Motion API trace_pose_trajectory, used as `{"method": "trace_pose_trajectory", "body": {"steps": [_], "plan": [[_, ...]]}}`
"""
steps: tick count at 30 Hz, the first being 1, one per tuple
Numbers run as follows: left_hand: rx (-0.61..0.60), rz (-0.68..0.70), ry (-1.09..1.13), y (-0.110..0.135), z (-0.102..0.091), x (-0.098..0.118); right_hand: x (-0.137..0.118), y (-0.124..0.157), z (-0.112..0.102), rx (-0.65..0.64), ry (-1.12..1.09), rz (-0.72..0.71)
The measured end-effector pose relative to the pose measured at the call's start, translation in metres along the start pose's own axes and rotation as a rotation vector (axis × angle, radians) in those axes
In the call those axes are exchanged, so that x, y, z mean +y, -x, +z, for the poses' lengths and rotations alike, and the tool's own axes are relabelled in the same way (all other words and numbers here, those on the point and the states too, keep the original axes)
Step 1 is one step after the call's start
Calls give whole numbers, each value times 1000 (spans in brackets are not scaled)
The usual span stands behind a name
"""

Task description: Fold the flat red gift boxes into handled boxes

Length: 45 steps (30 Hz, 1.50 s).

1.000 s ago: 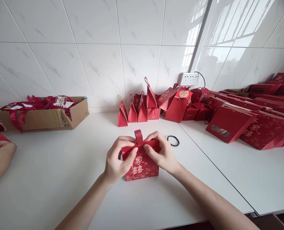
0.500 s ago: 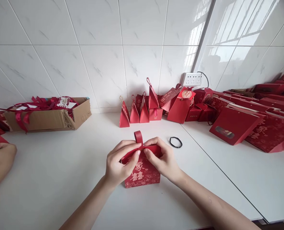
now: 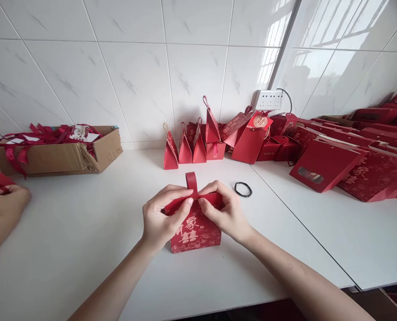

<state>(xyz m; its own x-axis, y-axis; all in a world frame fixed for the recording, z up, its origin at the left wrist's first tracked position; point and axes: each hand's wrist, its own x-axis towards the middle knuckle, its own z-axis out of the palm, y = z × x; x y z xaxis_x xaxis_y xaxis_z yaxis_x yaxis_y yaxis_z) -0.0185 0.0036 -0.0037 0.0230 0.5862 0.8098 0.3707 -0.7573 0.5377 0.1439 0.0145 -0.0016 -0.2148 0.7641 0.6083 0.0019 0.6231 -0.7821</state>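
Observation:
A red gift box (image 3: 198, 232) with pale characters and a flower print stands upright on the white table in front of me. From the middle of its top edge rises a red strap loop (image 3: 192, 182). My left hand (image 3: 167, 214) pinches the top edge just left of the loop, thumb in front and fingers behind. On the other side of the loop, my right hand (image 3: 221, 209) pinches the same edge, its thumb close to the left one. Between the thumbs a small fastening point shows, too small to make out.
A cardboard box (image 3: 44, 158) of dark red ribbons and tags stands at the back left. Several small red boxes (image 3: 212, 133) line the wall; many red gift bags (image 3: 325, 165) crowd the right. A black ring (image 3: 243, 189) lies nearby. Another person's hand (image 3: 7, 203) works at far left.
The whole view has shifted, so things sit slightly higher in it. Both my hands keep their pinch beside the strap loop. The other person's hand has moved a little to the right.

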Motion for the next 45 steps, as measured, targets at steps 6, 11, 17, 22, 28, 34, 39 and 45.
{"method": "trace_pose_trajectory", "body": {"steps": [6, 11, 17, 22, 28, 34, 39, 45], "plan": [[-7, 68, -26, 0, -1, -1, 2, 1, 0, -4, 3, -18], [-7, 149, -24, 0, -1, -1, 2, 1, 0, -1, -12, -32], [0, 155, -27, 1, 0, -2, 4, 1, 1, 0, 11, -60], [20, 161, -47, 2, 1, -1, 3, 1, 1, 0, 23, -44], [21, 146, -62, 2, 1, 0, 0, 1, 0, -3, 34, -19], [19, 149, -29, 2, 1, -1, 1, 1, 0, -9, 28, -35], [22, 145, -29, 2, 2, -1, 1, 1, 0, -7, 29, -28], [29, 145, -44, 2, 1, -1, 1, 1, 0, -12, 39, -25]]}}
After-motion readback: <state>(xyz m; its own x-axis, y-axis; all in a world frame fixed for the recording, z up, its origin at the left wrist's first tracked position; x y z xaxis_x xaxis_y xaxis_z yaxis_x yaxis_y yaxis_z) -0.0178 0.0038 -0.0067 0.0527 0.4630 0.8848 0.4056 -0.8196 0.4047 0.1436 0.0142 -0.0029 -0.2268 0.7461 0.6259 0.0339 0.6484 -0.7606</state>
